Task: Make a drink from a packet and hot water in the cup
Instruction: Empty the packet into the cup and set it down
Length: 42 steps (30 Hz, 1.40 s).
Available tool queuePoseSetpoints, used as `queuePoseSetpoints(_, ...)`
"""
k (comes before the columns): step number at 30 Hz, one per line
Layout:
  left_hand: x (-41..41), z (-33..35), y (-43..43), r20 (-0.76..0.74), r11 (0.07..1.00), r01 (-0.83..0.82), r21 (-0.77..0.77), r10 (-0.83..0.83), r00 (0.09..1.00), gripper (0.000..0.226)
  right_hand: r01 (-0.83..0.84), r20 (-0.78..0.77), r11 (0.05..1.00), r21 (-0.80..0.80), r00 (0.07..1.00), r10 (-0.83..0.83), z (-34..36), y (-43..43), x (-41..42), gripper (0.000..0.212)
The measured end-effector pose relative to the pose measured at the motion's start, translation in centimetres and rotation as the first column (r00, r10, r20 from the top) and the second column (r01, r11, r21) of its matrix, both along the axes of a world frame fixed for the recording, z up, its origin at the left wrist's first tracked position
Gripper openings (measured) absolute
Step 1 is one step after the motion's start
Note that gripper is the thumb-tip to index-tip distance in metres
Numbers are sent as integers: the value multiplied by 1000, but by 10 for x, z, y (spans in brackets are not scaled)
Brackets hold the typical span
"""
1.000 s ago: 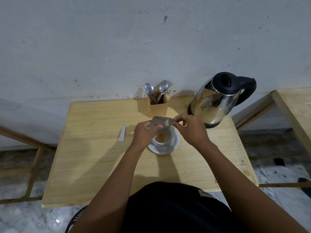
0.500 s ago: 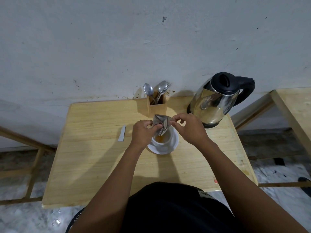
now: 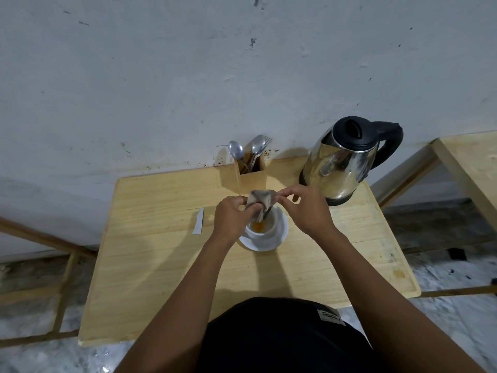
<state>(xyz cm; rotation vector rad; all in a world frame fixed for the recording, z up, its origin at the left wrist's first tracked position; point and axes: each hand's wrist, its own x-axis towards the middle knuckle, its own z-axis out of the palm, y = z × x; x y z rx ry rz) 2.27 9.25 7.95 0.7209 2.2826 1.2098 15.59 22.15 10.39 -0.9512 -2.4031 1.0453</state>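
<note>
A white cup [image 3: 266, 228] stands on a white saucer [image 3: 279, 239] in the middle of the wooden table [image 3: 161, 265]. Orange powder lies at the bottom of the cup. Right above the cup both hands hold a grey packet [image 3: 261, 201], tipped so its open end points down into the cup. My left hand [image 3: 232, 218] pinches its lower left side and my right hand [image 3: 304, 208] pinches its upper right corner. A steel kettle [image 3: 341, 162] with a black lid and handle stands at the back right of the table.
A wooden holder [image 3: 251, 176] with spoons and a fork stands against the wall just behind the cup. A torn strip of packet [image 3: 198, 220] lies on the table left of my left hand. Another wooden table [image 3: 473, 168] stands to the right.
The packet has gone from lying flat above the cup to being tipped and squeezed, open end down into the cup. Both hands stay on it in about the same place.
</note>
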Motion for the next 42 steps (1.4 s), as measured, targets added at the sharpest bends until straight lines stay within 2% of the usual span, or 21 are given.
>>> queuePoseSetpoints(4,-2,1,2,-20,1000,-18,-15,18,1000,28,49,2,997,56,999,-49,-1,-6,1,10)
queuePoseSetpoints(7,-3,3,3,-18,1000,-7,-26,6,1000,35,50,2,999,-8,999,-50,-2,-7,2,9)
queuePoseSetpoints(8,-3,4,3,-14,1000,1,-25,-1,1000,36,59,-7,998,15,998,-59,-1,-7,2,8)
queuePoseSetpoints(10,-2,3,3,-19,999,17,-31,-18,1000,31,90,-15,994,60,996,-89,0,-6,3,8)
queuePoseSetpoints(13,0,5,4,-17,1000,9,-20,-9,1000,26,52,11,999,-6,999,-52,2,-7,1,8)
queuePoseSetpoints(15,2,6,4,-17,999,24,-33,-25,1000,23,117,-4,992,56,993,-117,0,-7,0,9)
queuePoseSetpoints(18,3,7,4,-40,1000,14,-27,-15,999,21,86,14,993,-82,996,-85,0,-6,-1,9)
queuePoseSetpoints(21,6,8,4,-28,999,36,-16,-36,999,20,129,5,992,4,992,-129,-2,-6,-1,7)
queuePoseSetpoints(24,7,9,4,-26,999,35,-15,-36,999,21,65,-2,989,-130,998,-66,-3,-9,-4,7)
queuePoseSetpoints(27,5,8,1,-14,999,30,-23,-31,999,22,120,21,991,-60,993,-119,-3,-8,-4,8)
queuePoseSetpoints(29,3,6,-1,-15,999,28,-34,-29,999,19,62,20,984,-166,998,-60,-3,-9,-5,6)
queuePoseSetpoints(30,3,6,-1,-2,999,23,-33,-23,1000,18,59,28,983,-174,998,-55,-5,-10,-5,6)
queuePoseSetpoints(32,4,9,-1,-13,999,30,-33,-31,999,20,121,42,988,-92,992,-118,-5,-10,-5,7)
queuePoseSetpoints(35,4,11,-2,-21,999,44,-9,-44,999,17,45,21,979,-199,999,-42,-4,-11,-5,6)
queuePoseSetpoints(38,5,13,-2,-10,999,47,-1,-47,999,18,104,0,985,-139,994,-105,-4,-9,-3,5)
queuePoseSetpoints(41,5,12,-1,12,999,44,12,-44,999,13,-8,-20,969,-245,1000,3,-1,-9,-2,5)
queuePoseSetpoints(42,5,13,-1,25,999,37,12,-37,999,16,7,-20,973,-232,1000,-12,-1,-9,-2,5)
